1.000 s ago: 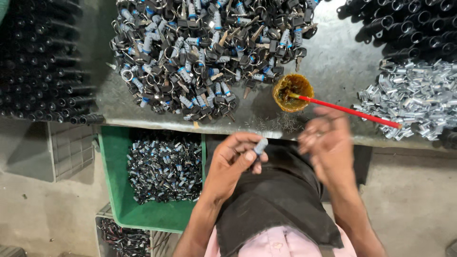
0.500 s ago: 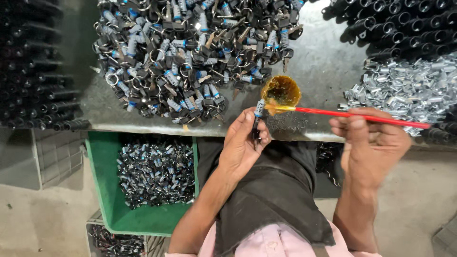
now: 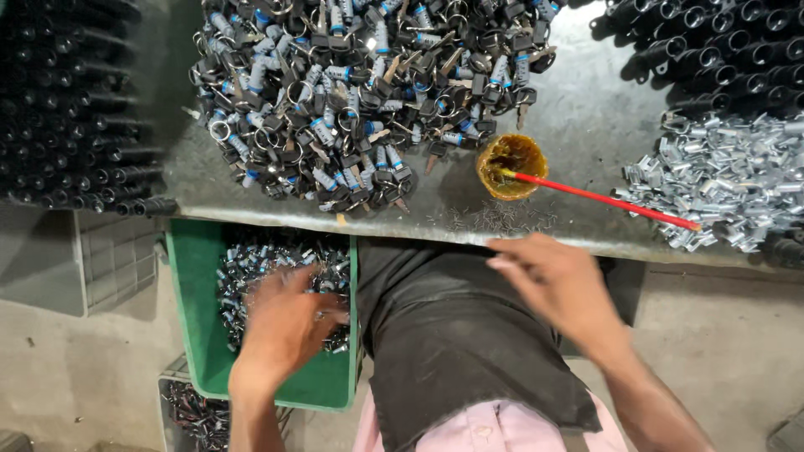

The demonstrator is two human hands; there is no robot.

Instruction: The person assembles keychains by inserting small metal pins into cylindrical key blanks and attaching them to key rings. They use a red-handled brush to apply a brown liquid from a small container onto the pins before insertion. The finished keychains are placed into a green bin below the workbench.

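Left hand [image 3: 285,331] is down over the green bin [image 3: 197,335] beside the lap, palm down, fingers curled among the small metal parts [image 3: 251,268] inside; whether it grips one cannot be told. Right hand [image 3: 557,285] hovers at the bench edge [image 3: 586,238], fingers loosely spread, holding nothing. The red stick [image 3: 603,199] lies just beyond it, long axis running left to right, its left end in the yellow cup [image 3: 512,166]. Right hand is the nearer.
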